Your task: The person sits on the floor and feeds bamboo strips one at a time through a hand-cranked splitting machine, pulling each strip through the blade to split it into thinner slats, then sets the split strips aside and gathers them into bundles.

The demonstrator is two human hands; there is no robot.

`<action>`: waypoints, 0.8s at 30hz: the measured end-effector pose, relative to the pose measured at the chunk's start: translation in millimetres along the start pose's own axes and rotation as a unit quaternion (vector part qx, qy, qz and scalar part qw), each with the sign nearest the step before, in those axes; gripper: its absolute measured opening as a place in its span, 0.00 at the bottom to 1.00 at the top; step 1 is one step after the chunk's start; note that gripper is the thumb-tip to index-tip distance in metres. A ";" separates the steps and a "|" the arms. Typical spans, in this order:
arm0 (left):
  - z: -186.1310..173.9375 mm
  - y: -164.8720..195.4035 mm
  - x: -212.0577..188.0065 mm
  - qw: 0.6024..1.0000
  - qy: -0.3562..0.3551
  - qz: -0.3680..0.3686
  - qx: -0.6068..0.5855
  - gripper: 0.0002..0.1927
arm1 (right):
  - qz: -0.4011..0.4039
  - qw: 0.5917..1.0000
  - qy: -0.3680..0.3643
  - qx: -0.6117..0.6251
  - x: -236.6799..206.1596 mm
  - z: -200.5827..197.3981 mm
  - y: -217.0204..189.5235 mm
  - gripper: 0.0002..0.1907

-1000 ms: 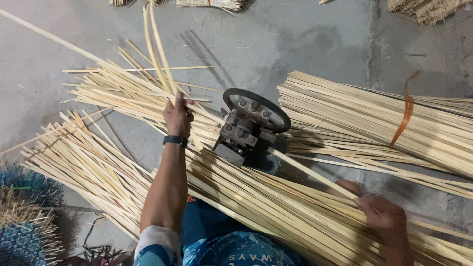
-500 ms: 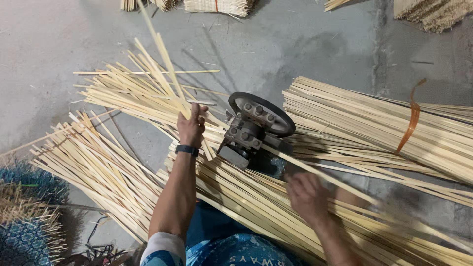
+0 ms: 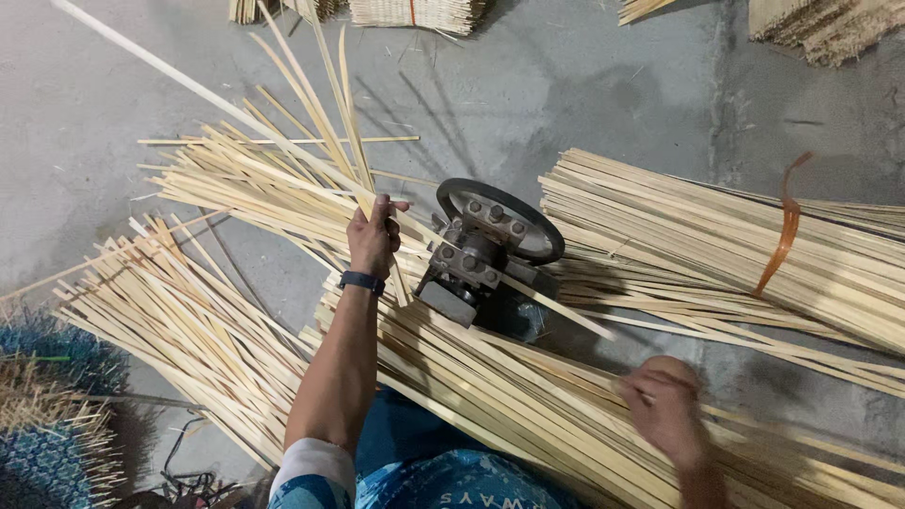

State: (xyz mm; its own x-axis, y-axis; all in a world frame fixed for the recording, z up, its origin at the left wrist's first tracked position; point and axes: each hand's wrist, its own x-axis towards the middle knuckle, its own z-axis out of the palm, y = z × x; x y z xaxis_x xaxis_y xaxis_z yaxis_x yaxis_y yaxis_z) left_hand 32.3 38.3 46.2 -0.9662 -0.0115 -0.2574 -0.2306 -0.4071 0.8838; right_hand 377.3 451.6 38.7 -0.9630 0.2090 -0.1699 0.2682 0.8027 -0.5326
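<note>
Several thin bamboo strips fan far-left from the left hand clamped on them, just left of the dark wheeled machine, while the blurred right hand rests on near-right strips, grip unclear.

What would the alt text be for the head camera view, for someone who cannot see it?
Seen from above, a person's left hand grips several thin bamboo strips beside a small metal machine with a wheel on a grey concrete floor. The blurred right hand rests on a long pile of strips, and a bundle tied with an orange band lies beyond.
</note>
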 end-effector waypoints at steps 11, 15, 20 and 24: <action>-13.9 5.3 16.6 0.998 0.043 0.003 -0.040 0.13 | 0.058 0.994 0.060 -0.064 -8.5 -52.6 6.3 0.15; -30.3 15.6 20.4 0.995 0.100 0.024 -0.006 0.16 | 0.058 0.997 0.025 -0.051 20.2 -28.2 -38.2 0.14; -39.2 14.1 14.5 0.989 0.109 -0.002 -0.095 0.20 | -0.169 0.969 0.153 -0.097 44.3 15.2 -96.3 0.17; -29.0 8.8 6.6 0.993 0.101 -0.003 -0.055 0.17 | -0.181 0.977 0.078 -0.084 43.0 48.0 -116.6 0.13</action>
State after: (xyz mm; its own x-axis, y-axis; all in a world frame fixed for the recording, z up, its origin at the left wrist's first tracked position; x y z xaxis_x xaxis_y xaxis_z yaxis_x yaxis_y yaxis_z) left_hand 27.2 8.1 41.0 -0.9194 -0.1881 -0.3455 -0.2111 -0.5052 0.8368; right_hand 305.9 340.1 53.7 -0.9896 -0.0345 0.1397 -0.0868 0.9173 -0.3886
